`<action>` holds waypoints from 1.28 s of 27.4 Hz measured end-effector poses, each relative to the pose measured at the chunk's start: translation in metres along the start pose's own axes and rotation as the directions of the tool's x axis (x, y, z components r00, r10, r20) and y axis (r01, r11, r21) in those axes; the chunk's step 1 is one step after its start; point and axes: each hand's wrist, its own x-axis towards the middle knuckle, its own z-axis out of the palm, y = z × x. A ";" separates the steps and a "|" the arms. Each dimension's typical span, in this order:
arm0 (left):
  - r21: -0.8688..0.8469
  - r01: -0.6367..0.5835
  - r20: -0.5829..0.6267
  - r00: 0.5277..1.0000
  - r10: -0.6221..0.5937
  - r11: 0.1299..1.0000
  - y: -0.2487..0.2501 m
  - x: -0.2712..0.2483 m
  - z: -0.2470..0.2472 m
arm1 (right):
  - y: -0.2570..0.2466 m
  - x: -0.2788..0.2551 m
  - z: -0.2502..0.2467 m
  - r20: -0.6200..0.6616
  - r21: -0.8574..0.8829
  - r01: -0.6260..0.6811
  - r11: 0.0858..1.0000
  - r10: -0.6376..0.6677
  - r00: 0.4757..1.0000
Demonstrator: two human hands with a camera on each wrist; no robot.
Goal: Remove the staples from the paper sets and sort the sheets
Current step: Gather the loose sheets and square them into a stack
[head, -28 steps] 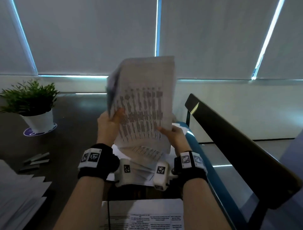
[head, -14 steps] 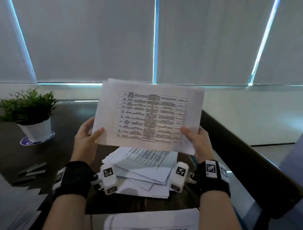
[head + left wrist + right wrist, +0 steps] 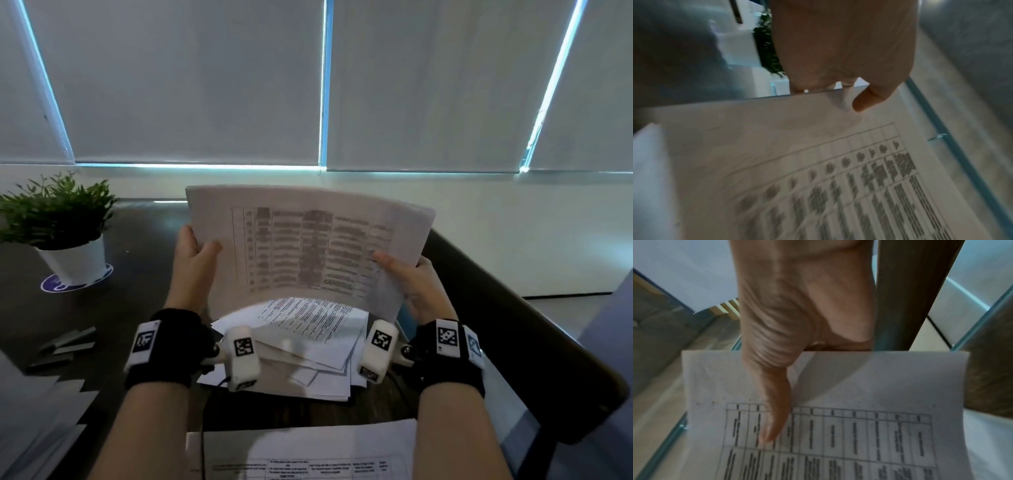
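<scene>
Paper set (image 3: 308,246) now lower, bowing; my left hand (image 3: 195,253), right hand (image 3: 411,281) pinch its sides. Staple check next.

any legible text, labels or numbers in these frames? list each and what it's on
None can be read.
Held paper set: printed table, too blurred in all three views.
Loose sheets on the table: lines of print, too small.
Near sheet: table text, too small.
Wristband tags: square code patterns, no words.
Disc under the plant pot: mark unreadable.
</scene>
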 end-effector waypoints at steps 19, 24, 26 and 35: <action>0.014 0.021 -0.174 0.985 -0.018 1.000 0.005 -0.005 0.000 | -0.001 -0.005 0.011 0.054 0.104 -0.052 0.993 0.046 0.997; 0.049 0.189 -0.138 0.974 -0.181 0.981 -0.020 -0.007 -0.007 | 0.014 -0.009 0.013 0.069 0.043 -0.162 0.986 0.158 0.985; 0.041 0.147 -0.160 0.977 -0.139 0.988 -0.005 -0.001 -0.005 | 0.007 0.001 0.012 0.035 0.011 -0.104 0.995 0.104 0.994; 0.073 0.209 -0.109 0.974 -0.200 0.975 -0.006 -0.003 -0.002 | 0.026 0.014 0.009 -0.051 -0.140 -0.220 0.965 0.215 0.975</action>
